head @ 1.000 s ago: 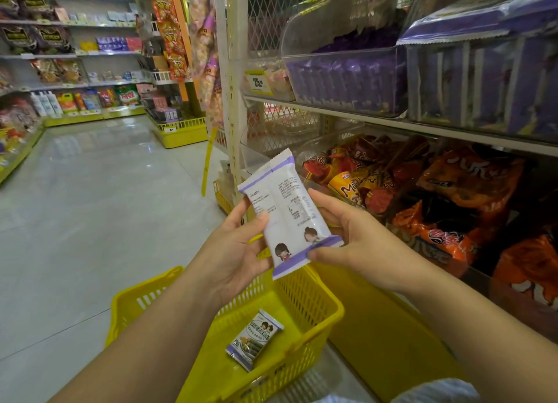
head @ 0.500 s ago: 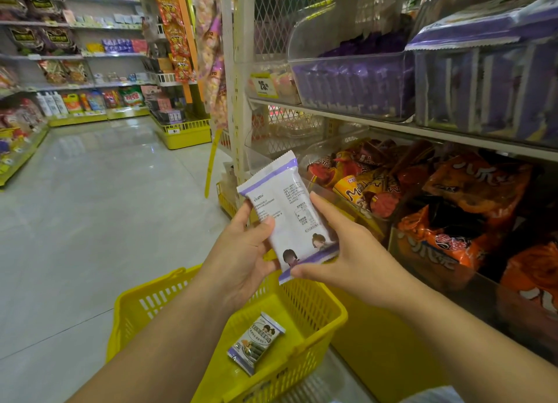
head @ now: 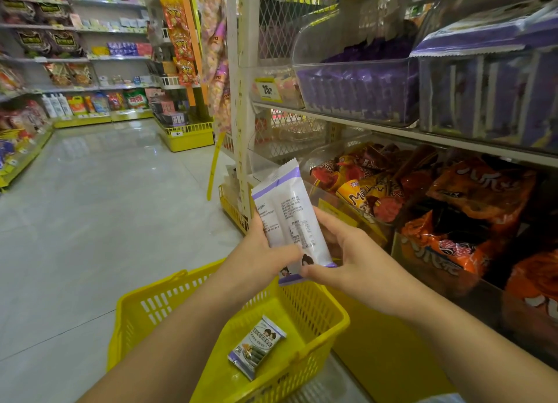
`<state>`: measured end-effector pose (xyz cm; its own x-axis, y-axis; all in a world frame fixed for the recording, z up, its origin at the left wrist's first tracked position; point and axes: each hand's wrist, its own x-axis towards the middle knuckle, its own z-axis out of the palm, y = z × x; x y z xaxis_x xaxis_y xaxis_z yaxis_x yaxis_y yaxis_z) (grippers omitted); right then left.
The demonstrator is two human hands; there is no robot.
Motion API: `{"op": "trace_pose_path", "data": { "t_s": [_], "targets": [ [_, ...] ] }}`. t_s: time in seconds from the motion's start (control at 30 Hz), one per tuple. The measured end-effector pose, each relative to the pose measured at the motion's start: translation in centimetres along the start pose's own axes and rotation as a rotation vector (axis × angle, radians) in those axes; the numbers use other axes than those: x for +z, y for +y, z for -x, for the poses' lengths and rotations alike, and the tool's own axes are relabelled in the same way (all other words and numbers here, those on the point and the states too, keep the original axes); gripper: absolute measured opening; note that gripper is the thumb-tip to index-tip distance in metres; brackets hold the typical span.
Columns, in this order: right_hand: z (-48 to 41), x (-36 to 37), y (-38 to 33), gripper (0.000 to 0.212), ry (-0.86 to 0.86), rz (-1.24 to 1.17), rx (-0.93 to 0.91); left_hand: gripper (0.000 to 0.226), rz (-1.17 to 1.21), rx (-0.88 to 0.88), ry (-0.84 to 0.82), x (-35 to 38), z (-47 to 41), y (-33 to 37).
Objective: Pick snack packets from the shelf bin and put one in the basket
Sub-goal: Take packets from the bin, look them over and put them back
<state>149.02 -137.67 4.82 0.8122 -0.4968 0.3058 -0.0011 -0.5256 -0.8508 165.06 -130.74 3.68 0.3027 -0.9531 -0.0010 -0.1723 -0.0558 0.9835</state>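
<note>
Beside the shelf (head: 347,117), the packet (head: 290,218), now steeper, is clasped by left grip (head: 259,251) and right grip (head: 347,263) over the basket (head: 169,300), unreleased.

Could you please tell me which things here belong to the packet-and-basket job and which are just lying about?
Job: white-and-purple snack packet, held by left hand and right hand; yellow basket; small packet lying in it; clear bin of purple packets.
Lying about: orange snack bags; yellow price tag; white bottles.
</note>
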Motion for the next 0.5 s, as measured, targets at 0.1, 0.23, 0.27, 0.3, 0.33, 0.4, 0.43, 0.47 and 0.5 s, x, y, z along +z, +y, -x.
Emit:
{"op": "trace_pose_path", "data": {
  "t_s": [0.1,0.23,0.27,0.3,0.33,0.4,0.43,0.47,0.5],
  "targets": [
    [0.19,0.17,-0.26,0.084,0.018,0.105,-0.015,0.129,-0.056,-0.003,0.036,0.25,0.17,0.1],
    [0.17,0.42,-0.35,0.081,0.027,0.157,0.0,0.108,-0.058,0.06,0.075,0.27,0.14,-0.06],
    [0.14,0.45,-0.4,0.079,0.028,0.149,-0.001,0.101,-0.029,0.074,0.088,0.19,-0.01,-0.13],
    [0.12,0.44,-0.48,0.078,0.029,0.139,-0.002,0.093,0.014,0.076,0.098,0.09,-0.18,-0.16],
    [0.11,0.43,-0.54,0.077,0.028,0.132,-0.001,0.086,0.064,0.072,0.106,0.01,-0.35,-0.19],
    [0.12,0.39,-0.57,0.076,0.024,0.129,0.001,0.075,0.149,0.054,0.128,-0.13,-0.57,-0.23],
    [0.14,0.38,-0.56,0.076,0.023,0.128,0.003,0.07,0.175,0.045,0.141,-0.17,-0.61,-0.24],
    [0.16,0.34,-0.58,0.076,0.022,0.125,0.006,0.066,0.193,0.039,0.151,-0.21,-0.64,-0.27],
    [0.16,0.32,-0.64,0.076,0.021,0.123,0.009,0.063,0.207,0.037,0.157,-0.23,-0.7,-0.29]
  ]
}}
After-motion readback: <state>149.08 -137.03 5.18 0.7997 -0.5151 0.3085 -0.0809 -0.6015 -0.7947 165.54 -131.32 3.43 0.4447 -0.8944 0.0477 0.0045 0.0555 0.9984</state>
